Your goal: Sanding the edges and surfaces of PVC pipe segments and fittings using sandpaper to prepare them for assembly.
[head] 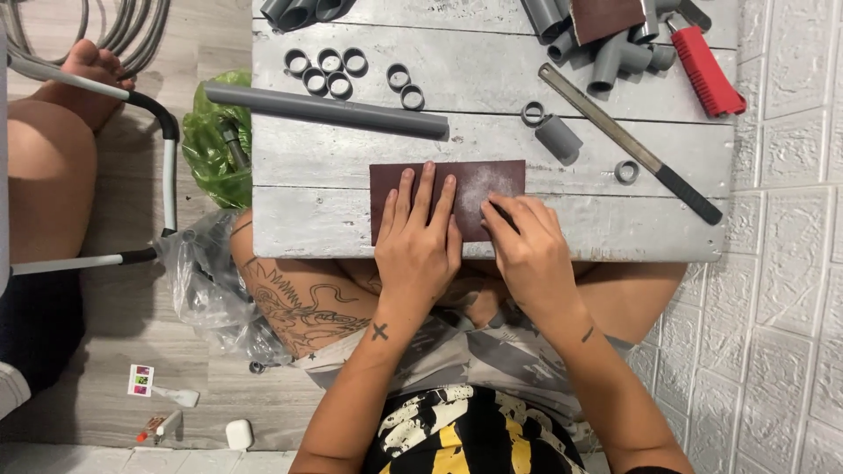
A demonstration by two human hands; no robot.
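A dark maroon sheet of sandpaper (470,189) is lying flat near the front edge of the grey wooden table (351,184), in the middle of the frame. It looks thin, light and limp — the kind of sheet that would curl or slide if not pinned, with a gritty face that should give fingers good purchase. A pale dusty patch is showing on its right half. Pressing it flat from above seems the surest hold; lifting it would probably be easiest at a corner or a free edge.

The left hand (420,241) is lying palm down on the left half of the sheet, fingers spread and pointing toward the top of the frame, weighing the paper down rather than gripping it. The right hand (527,250) is sitting just beside it, at the sheet's lower right, with the fingertips drawn together over something small pressed against the paper — what they are pinching is hidden, so I cannot tell what it is. Both forearms are coming up from the bottom of the frame, wrists roughly level with the table's edge.

Toward the upper part of the frame, a long grey pipe (327,110) is lying across the table with cut grey rings (326,70) above it. A metal file (628,140) with a black handle is running diagonally at upper right, beside grey pipe fittings (615,54) and a red-handled tool (707,72).
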